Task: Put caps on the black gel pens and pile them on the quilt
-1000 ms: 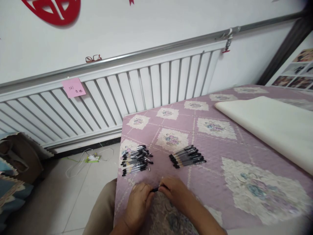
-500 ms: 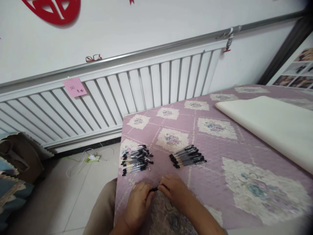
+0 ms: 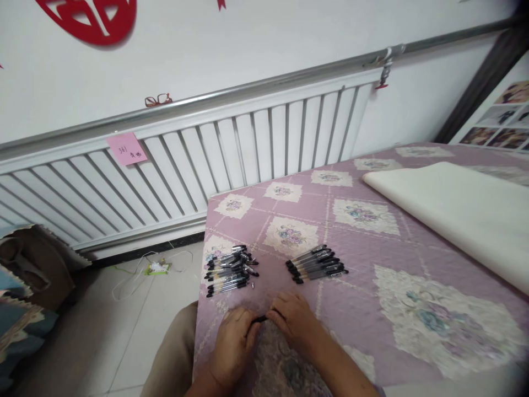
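Note:
My left hand point(image 3: 232, 344) and my right hand point(image 3: 294, 321) meet near the front edge of a bed covered in a pink floral quilt point(image 3: 372, 259). Both are closed on one black pen point(image 3: 260, 318), of which only a short dark part shows between the fingertips. Just beyond the hands lie two heaps of black pens: a loose pile point(image 3: 230, 270) at the left near the quilt's corner, and a neater row point(image 3: 316, 264) to the right of it.
A folded white sheet point(image 3: 454, 212) lies at the right of the bed. A white radiator point(image 3: 185, 160) with a pink note point(image 3: 126, 148) runs along the wall behind. Red glasses point(image 3: 157, 100) rest on the pipe. Cables and a small green item point(image 3: 156, 268) lie on the tiled floor.
Almost nothing differs; both hands stay pinched on the pen at the same spot, and the view has shifted very slightly.

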Demonstrator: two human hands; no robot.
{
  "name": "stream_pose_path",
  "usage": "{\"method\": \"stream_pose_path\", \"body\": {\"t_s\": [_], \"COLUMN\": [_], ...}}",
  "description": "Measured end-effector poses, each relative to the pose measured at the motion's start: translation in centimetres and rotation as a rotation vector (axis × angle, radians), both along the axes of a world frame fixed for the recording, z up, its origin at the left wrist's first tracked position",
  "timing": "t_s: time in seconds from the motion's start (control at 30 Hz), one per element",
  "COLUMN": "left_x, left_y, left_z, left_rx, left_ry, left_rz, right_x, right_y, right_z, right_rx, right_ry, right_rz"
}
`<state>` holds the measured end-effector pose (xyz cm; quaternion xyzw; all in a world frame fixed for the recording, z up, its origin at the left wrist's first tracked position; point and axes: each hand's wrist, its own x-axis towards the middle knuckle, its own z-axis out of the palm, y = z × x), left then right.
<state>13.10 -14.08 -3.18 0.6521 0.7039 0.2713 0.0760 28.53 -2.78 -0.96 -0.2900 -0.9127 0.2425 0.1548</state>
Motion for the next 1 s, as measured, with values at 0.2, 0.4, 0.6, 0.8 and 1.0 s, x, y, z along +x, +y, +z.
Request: {"method": "stream_pose_path", "body": {"t_s": [0.2, 0.4, 0.6, 0.8, 1.0], "left_x": [0.0, 0.0, 0.1, 0.1, 0.1], "left_y": [0.0, 0.0, 0.1, 0.0, 0.0], "left_z": [0.2, 0.0, 0.1, 0.2, 0.1], "left_rx": [-0.018, -0.005, -0.021, -0.011, 0.009], "left_ry": [0.006, 0.014, 0.015, 0.006, 0.008], "left_rz": [-0.004, 0.0, -0.001, 0.01, 0.01], "right_x": [0.5, 0.7, 0.2, 0.8, 1.0], "right_y": [0.1, -0.1, 0.1, 0.2, 0.3], "right_z": [0.6, 0.9, 0.5, 0.7, 0.8], "right_rx": [-0.07, -0.113, -0.036, -0.088, -0.08], "right_ry": [0.027, 0.091, -0.061, 0.054, 0.081], "right_rz": [0.038, 0.001, 0.007, 0.04, 0.033]}}
